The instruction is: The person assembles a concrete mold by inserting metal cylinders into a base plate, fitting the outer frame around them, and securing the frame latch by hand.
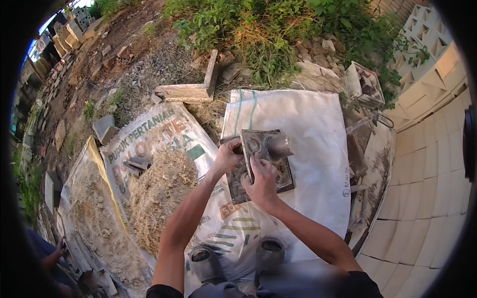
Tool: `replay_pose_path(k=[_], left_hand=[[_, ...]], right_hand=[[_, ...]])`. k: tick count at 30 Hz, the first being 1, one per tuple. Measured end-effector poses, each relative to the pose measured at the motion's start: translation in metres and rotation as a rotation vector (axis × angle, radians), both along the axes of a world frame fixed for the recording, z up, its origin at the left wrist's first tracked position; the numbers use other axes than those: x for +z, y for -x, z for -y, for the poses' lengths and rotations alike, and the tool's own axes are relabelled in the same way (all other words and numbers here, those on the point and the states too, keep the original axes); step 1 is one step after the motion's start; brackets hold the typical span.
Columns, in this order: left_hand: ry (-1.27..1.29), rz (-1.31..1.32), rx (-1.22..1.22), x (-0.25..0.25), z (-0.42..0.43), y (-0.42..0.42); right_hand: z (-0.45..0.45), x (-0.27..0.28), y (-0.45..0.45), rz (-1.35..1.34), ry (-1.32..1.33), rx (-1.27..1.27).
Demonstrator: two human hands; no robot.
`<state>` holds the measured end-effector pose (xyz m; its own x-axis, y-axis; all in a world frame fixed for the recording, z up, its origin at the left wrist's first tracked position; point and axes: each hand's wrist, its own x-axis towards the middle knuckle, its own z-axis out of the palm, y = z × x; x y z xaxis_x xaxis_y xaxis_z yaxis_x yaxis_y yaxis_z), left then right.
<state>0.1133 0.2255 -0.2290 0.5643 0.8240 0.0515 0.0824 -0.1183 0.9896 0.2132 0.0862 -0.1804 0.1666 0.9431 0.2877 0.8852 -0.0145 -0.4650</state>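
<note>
A square, cement-stained mould plate (247, 144) is tilted up on edge in front of me, with a grey cylinder (281, 145) sticking out to its right. My left hand (230, 155) is closed at the plate's left side; its fingertips are partly hidden behind it. With thumb and fingers, my right hand (262, 181) grips the plate's lower part, fingers resting on its face. Below both hands, a darker square mould piece (285, 186) with round relief lies on the white woven sack (313, 149). Whether the two mould pieces touch is unclear.
A heap of sandy mix (161, 191) lies on a printed sack (144, 131) to the left. An L-shaped frame (191, 89) sits beyond the sacks. Pale blocks (412, 198) line the right side. Another person's hand (60, 247) shows at lower left.
</note>
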Motion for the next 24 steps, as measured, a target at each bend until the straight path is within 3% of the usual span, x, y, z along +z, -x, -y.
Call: replay_pose_path(k=[2,5,6,10,13,15,17,19,21,22,24], left_hand=[[0.104,0.137,-0.055,-0.001,0.004,-0.008],[0.068,0.232,-0.044,-0.001,0.005,-0.012],[0.055,0.126,0.029,-0.009,0.002,-0.011],[0.118,0.111,0.106,-0.021,0.006,-0.004],[0.04,0.265,0.02,-0.013,0.005,-0.003],[-0.075,0.226,-0.02,-0.016,0.002,0.002],[0.143,0.321,0.246,-0.001,0.008,0.006],[0.132,0.013,0.434,0.024,0.027,0.007],[0.033,-0.286,0.466,0.025,0.05,-0.006],[0.022,-0.288,0.458,0.027,0.054,-0.006],[-0.032,-0.331,0.409,0.033,0.061,-0.006]], right_hand=[[0.0,0.002,-0.001,-0.024,-0.01,0.016],[0.002,0.001,-0.003,-0.037,-0.012,0.025],[0.002,0.0,-0.003,-0.046,-0.016,0.025],[0.005,-0.001,0.0,-0.01,0.012,0.038],[0.004,-0.001,0.0,0.011,-0.001,0.021],[0.005,0.001,-0.003,-0.034,-0.005,0.043],[0.005,0.004,-0.002,-0.064,-0.014,0.032],[0.008,0.005,-0.007,-0.097,-0.024,0.009],[0.007,0.005,-0.014,-0.261,-0.2,0.083],[0.01,0.015,-0.024,-0.38,-0.231,0.067],[0.015,0.003,-0.049,-0.406,-0.266,-0.235]])
